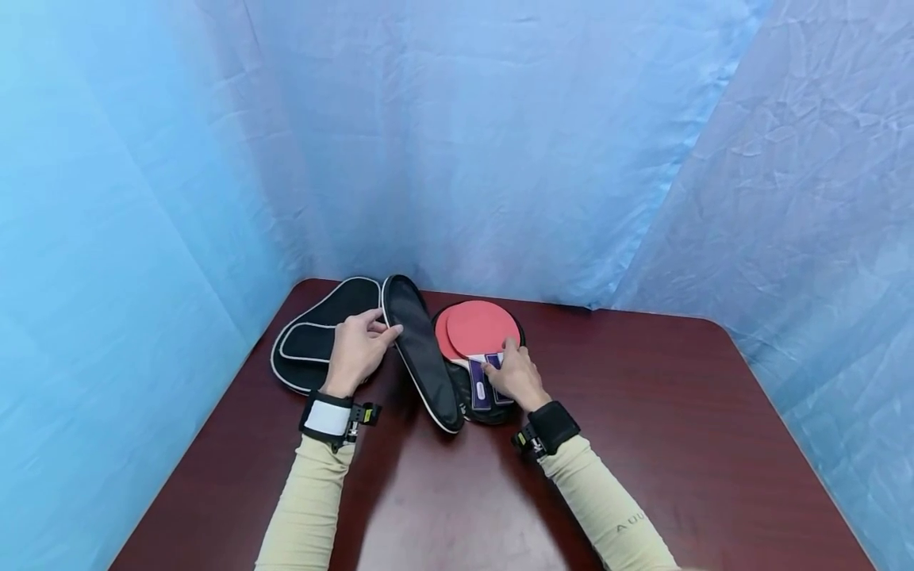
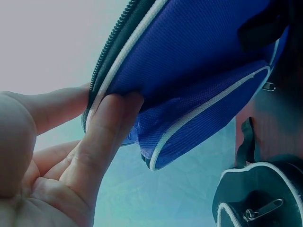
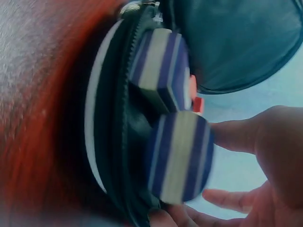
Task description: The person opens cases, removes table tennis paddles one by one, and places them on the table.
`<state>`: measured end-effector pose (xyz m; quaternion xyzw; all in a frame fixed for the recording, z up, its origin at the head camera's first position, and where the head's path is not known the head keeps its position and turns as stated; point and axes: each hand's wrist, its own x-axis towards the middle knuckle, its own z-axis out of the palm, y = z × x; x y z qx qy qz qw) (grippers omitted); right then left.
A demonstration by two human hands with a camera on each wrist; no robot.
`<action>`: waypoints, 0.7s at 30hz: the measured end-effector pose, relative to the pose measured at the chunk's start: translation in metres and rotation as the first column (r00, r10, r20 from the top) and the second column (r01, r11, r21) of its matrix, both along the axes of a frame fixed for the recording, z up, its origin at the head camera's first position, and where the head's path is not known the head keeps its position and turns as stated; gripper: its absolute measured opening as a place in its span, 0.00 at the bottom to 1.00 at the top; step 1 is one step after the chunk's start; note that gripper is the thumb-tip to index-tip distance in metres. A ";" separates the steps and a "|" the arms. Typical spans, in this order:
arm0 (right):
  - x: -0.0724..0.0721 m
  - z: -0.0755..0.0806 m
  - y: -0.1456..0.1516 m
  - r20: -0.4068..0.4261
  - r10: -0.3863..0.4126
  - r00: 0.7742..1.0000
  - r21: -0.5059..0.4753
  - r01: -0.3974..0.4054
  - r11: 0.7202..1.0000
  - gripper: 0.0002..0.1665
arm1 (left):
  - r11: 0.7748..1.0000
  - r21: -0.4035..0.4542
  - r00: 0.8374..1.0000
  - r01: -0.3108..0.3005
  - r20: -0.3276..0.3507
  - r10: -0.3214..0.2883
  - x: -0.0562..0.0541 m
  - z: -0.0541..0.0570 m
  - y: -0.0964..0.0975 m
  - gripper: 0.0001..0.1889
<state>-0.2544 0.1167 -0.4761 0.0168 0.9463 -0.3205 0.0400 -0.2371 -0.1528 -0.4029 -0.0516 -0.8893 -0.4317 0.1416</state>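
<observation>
My left hand [image 1: 357, 349] pinches the rim of a raised black case lid [image 1: 421, 357] with white piping. Seen from the left wrist, thumb and fingers hold the lid's zipper edge [image 2: 106, 78], next to its outer pocket [image 2: 203, 125]. Two red table tennis paddles lie side by side, overlapping, in the opened case: an upper paddle [image 1: 484, 327] and one partly under it [image 1: 443, 337]. My right hand [image 1: 517, 377] grips the upper paddle by its handle, whose striped end [image 3: 180, 156] shows in the right wrist view. The other handle [image 3: 156, 71] lies beside it.
A second black paddle case [image 1: 346, 301] with white piping lies left of the open one, near the back left of the dark red table [image 1: 628, 444]. Blue cloth [image 1: 500, 143] hangs behind and along the sides.
</observation>
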 end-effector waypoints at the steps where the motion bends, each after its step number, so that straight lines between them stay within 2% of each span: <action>1: 0.000 -0.002 -0.002 0.018 -0.005 1.000 -0.003 0.005 1.000 0.38 | 1.000 0.003 1.000 0.000 0.001 0.000 0.001 0.000 0.000 0.24; 6: -0.001 -0.007 -0.012 0.088 -0.025 0.996 -0.010 0.026 1.000 0.47 | 1.000 0.014 1.000 0.004 -0.009 -0.004 0.004 0.002 -0.001 0.24; 9: -0.002 -0.008 -0.016 0.097 -0.025 0.995 -0.029 0.028 0.999 0.49 | 1.000 0.015 1.000 0.006 -0.014 -0.006 0.005 0.002 -0.001 0.24; 14: -0.004 -0.012 -0.018 0.103 -0.034 0.994 -0.031 0.038 0.999 0.46 | 1.000 0.011 1.000 0.005 -0.011 -0.004 0.006 0.002 -0.001 0.24; 21: -0.004 -0.011 -0.018 0.118 -0.017 0.993 0.061 0.009 0.998 0.42 | 1.000 0.013 1.000 0.004 -0.001 -0.003 0.006 0.002 0.000 0.24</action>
